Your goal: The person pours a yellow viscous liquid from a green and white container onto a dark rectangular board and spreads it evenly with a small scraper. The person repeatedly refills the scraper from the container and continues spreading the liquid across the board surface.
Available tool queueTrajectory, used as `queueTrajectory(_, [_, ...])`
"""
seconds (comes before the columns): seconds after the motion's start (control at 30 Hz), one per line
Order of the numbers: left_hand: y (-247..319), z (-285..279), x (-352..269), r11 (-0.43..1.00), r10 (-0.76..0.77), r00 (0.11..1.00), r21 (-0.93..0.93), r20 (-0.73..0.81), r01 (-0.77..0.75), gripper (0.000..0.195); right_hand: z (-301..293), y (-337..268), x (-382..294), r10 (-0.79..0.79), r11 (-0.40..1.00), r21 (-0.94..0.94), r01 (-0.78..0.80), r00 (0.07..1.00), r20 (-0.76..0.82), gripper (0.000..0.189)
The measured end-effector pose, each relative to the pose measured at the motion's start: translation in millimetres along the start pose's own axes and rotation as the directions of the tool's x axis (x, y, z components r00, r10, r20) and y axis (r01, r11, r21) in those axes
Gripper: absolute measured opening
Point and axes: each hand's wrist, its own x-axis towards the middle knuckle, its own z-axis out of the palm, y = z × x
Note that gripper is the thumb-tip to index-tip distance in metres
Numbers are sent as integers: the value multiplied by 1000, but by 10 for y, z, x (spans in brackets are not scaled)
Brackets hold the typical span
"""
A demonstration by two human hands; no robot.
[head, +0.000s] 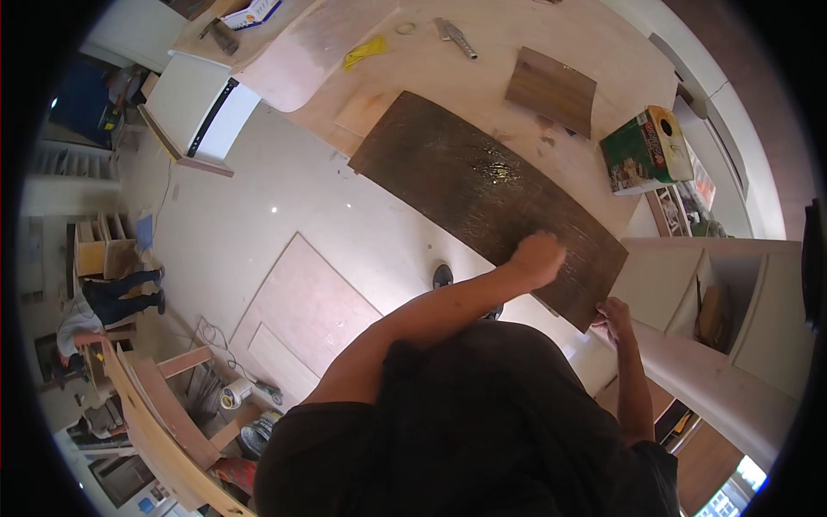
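Observation:
A long dark wood-look board (465,174) lies across the worktable's edge, with wet, glossy streaks over its upper face. My left hand (539,258) is a fist, low over the board's nearer half; anything inside it is hidden. At the board's near right corner, my right hand (614,316) pinches the edge between thumb and fingers. A smaller brown wood-grain panel (552,87) lies beyond the board. To its right stands a green and yellow metal can (646,152) with a dark round opening on top.
The worktable (620,39) also bears a metal hand tool (460,40) and a yellow cloth or glove (365,52). Pale panels (303,291) lie on the floor beside a cable and a tub (236,393). Co-workers (116,304) are at the far left. An open cabinet (717,304) stands right.

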Motion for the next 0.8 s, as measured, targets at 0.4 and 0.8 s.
queueTrajectory(0.4, [-1766, -654, 752, 933, -299, 945, 170, -131, 319, 18, 91, 116, 40, 72, 997, 5, -71, 996, -49, 18])
queueTrajectory(0.8, [-2722, -2210, 833, 690, -382, 797, 430, -467, 582, 24, 108, 105, 3, 73, 997, 30, -71, 996, -54, 18])
